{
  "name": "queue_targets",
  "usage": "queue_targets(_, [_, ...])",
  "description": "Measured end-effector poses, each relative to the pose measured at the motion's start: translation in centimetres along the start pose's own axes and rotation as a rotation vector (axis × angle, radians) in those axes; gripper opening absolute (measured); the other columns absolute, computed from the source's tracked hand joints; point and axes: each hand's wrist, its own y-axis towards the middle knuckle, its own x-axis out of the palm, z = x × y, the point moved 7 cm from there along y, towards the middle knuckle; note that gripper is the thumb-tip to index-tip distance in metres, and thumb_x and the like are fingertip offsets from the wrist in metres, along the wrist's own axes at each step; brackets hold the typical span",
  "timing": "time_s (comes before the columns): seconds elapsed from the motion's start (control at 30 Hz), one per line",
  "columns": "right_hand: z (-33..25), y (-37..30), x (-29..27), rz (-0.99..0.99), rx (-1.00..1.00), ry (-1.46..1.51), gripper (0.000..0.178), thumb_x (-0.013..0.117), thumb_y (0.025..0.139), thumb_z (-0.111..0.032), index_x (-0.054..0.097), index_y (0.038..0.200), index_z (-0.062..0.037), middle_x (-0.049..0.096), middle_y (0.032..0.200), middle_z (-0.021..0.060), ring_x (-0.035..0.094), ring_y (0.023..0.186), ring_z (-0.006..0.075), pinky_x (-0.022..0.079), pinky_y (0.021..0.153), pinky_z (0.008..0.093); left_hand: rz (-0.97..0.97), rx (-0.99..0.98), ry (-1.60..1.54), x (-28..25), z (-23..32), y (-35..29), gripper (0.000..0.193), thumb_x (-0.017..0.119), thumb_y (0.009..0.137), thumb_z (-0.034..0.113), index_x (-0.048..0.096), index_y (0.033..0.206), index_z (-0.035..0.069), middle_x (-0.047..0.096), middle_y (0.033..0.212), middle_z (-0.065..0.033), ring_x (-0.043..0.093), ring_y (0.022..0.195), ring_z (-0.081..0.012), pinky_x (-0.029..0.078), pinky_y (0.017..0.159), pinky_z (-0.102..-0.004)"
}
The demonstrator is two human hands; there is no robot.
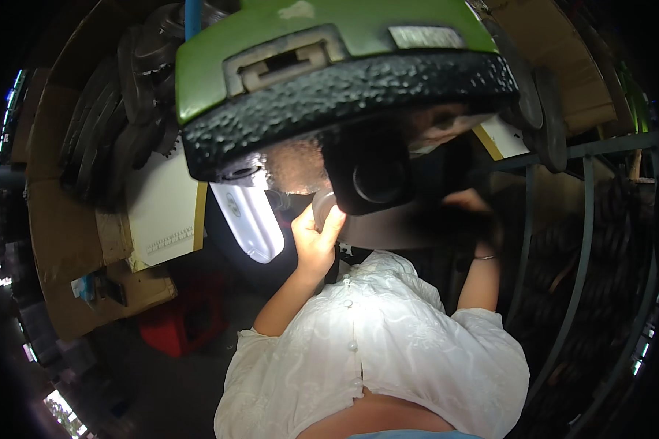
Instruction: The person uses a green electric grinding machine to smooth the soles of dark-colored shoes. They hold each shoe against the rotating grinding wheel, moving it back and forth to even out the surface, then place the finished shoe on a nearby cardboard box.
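A green machine head [351, 44] with a dark, rough lower edge hangs over my hands and hides part of the work. My left hand [317, 245] is closed, its thumb and fingers pinching the rounded end of a grey shoe sole [377, 233]. The sole stretches to the right beneath the machine's black block [373, 175]. Deep shadow covers most of my right hand [479, 208]; its lit fingers bend at the sole's other end, and it looks closed on it. Beside my left hand, a white lamp [252, 223] shines.
Dark shoe soles [117, 110] fill a cardboard box [55, 212] on the left; more soles [549, 117] stand in another box on the right. A white board [165, 197] leans by the left box. Below is a red stool [183, 322]. Metal bars [586, 227] run along the right.
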Motion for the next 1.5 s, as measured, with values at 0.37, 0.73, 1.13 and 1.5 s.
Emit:
queue_targets(0.37, [-6.7,1.7,-4.6,0.628,-0.562,0.830,0.038,0.050,0.086,-0.022,0.047,0.115,0.0032,0.056,0.106,0.0155,0.055,0.096,0.0256,0.043,0.086,0.0368,-0.012,-0.078,-0.004,-1.5,-0.1,-1.2,0.023,0.056,0.086,0.009,0.055,0.105,-0.004,0.060,0.093,-0.0048,0.054,0.084,-0.0093,0.042,0.077,-0.0236])
queue_targets(0.73, [-10.3,2.5,-0.7,0.437,-0.711,0.789,0.050,0.061,0.071,-0.016,0.047,0.115,0.0015,0.056,0.104,0.0147,0.055,0.096,0.0230,0.043,0.087,0.0328,0.036,-0.057,-0.007,-4.8,-2.1,-2.0,0.031,0.057,0.085,0.010,0.049,0.112,-0.004,0.055,0.105,-0.0083,0.054,0.092,-0.0135,0.042,0.081,-0.0255])
queue_targets(1.13, [-11.2,6.6,4.4,0.351,-0.659,0.873,0.050,0.052,0.067,-0.021,0.048,0.110,0.0051,0.058,0.097,0.0161,0.057,0.087,0.0235,0.045,0.082,0.0308,0.250,0.056,-0.003,-9.6,-2.1,-4.7,0.017,0.053,0.084,0.011,0.058,0.093,-0.003,0.058,0.086,0.0002,0.051,0.077,-0.0062,0.038,0.068,-0.0204])
queue_targets(1.5, [-6.0,7.3,13.4,0.433,-0.693,0.769,0.052,0.051,0.072,-0.021,0.042,0.116,0.0044,0.054,0.101,0.0140,0.053,0.093,0.0190,0.041,0.083,0.0299,0.383,0.131,-0.040,-18.5,1.4,-4.4,0.030,0.048,0.085,0.010,0.050,0.110,-0.006,0.056,0.106,-0.0129,0.055,0.095,-0.0189,0.040,0.088,-0.0307])
